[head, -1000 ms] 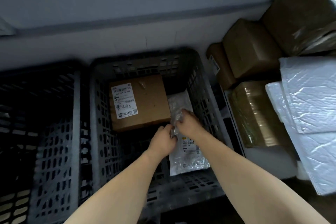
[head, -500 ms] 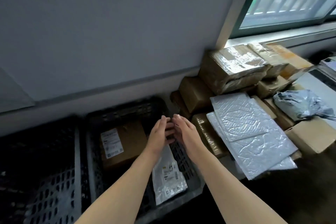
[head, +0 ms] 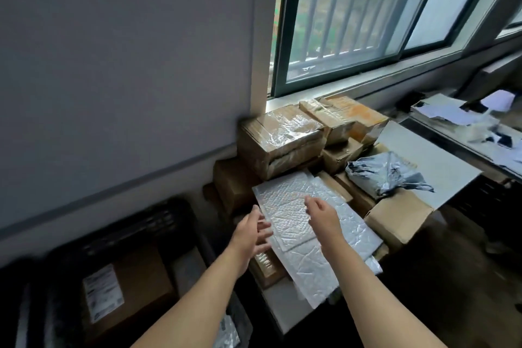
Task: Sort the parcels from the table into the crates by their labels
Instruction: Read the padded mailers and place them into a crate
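Head view. Left grip (head: 251, 232): fingers spread and loosely extended, holding nothing, at the near-left edge of the top bubble mailer (head: 282, 215); contact with it cannot be determined. Right grip (head: 322, 215): fingers relaxed and apart, holding nothing, over the right part of the same mailer. Top bubble mailer: silver-white, flat, uppermost on the parcel pile on the desk (head: 423, 155). Lower bubble mailer (head: 310, 271): larger, same material, directly beneath the first, its near end overhanging the desk edge. Taped carton (head: 282, 144): brown, wrapped in clear tape, far side of the pile against the wall, further brown cartons stacked to its right below the window (head: 367, 8). Grey poly bag (head: 387, 172): crumpled, right of the mailers, resting on cartons. Plain cardboard box (head: 395, 220): near right of the pile, just below the bag. Black crate (head: 158, 215): on the floor left of the desk, containing a brown box (head: 147, 282) with a white label (head: 103, 291) on top and, nearer, a clear plastic packet (head: 226, 333), partly hidden by the left forearm. Second crate (head: 17, 305): far left, dark and blurred, contents not discernible.
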### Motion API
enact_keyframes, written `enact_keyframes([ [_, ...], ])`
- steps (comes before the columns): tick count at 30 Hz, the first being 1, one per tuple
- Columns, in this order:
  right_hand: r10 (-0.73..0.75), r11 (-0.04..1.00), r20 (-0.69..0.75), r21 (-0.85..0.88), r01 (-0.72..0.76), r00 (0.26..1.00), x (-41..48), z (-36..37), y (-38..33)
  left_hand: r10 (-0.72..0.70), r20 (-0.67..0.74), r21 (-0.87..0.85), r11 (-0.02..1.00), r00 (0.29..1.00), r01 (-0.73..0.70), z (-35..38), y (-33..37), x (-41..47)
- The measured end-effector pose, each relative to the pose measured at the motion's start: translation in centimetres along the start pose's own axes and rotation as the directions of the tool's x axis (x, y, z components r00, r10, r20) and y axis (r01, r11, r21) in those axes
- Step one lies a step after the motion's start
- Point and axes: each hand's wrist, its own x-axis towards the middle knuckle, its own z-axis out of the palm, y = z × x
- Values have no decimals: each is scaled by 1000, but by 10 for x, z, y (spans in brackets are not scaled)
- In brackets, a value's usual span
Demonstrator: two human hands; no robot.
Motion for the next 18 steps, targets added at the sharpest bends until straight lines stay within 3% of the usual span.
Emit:
enact_keyframes([
  [4,-26,883,-2,-468,23,1000,44,-42,18,-28,-89,83,996,996,35,37,-6,21],
  [8,40,735,85,-678,28,996,81,-54,42,-52,-158,113,991,986,70,53,-16,33],
  [13,34,692,91,-721,42,995,102,-54,56,-122,-237,157,974,964,162,66,-22,42],
  [18,42,864,150,-502,39,988,109,-63,40,-115,-180,212,965,977,153,83,-6,30],
])
